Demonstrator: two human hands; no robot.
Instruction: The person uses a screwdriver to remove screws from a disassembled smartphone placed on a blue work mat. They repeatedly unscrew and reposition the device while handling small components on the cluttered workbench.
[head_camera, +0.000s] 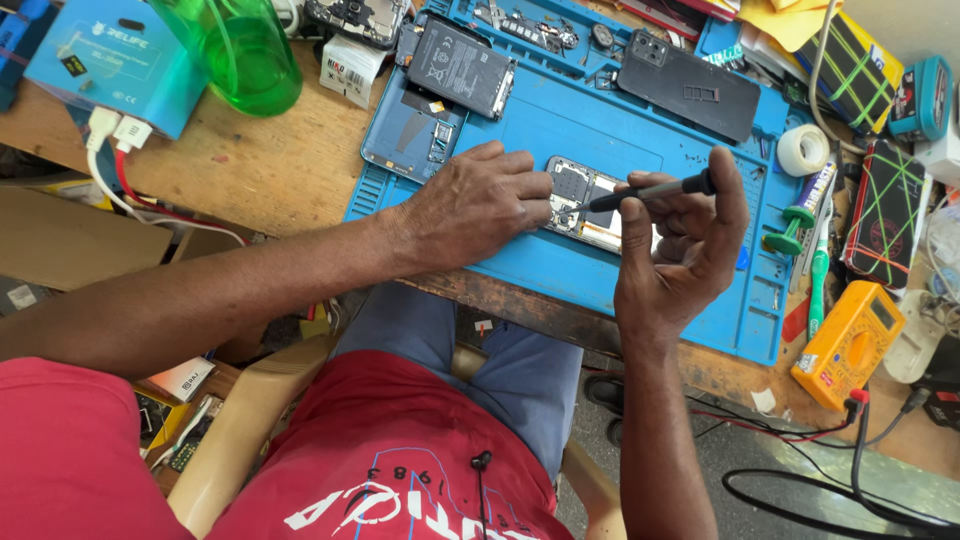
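Far L on the wooden bench (250, 160): light-blue box unit (110, 65) w/ white plugs and red/white leads coming out the bottom; next to it a green plastic bottle (240, 50), tilted. Blue work mat (600, 130) covers the mid bench. On its upper part: a blue phone frame (410, 135), a black battery (462, 68) partly over it, then a dark back cover (688, 85). R of the mat: white tape roll (803, 150), green-handled tools (812, 262), yellow multimeter (848, 345) w/ red and black leads trailing to the floor.

Left hand (470, 205) comes in from the L, forearm across the bench edge, palm down on the mat, fingers stretched flat, tips pressing the L end of the opened phone (585, 195), pinning it, not gripping. Phone lies mid-mat, insides up, between both hands.

Right hand (685, 240) rises from below, wrist bent, palm turned toward the camera. Thumb and fingers curl closed round a slim black screwdriver (650, 190); index hooks over its back end. Tip points L, down onto the phone's board, just beside the L fingertips.
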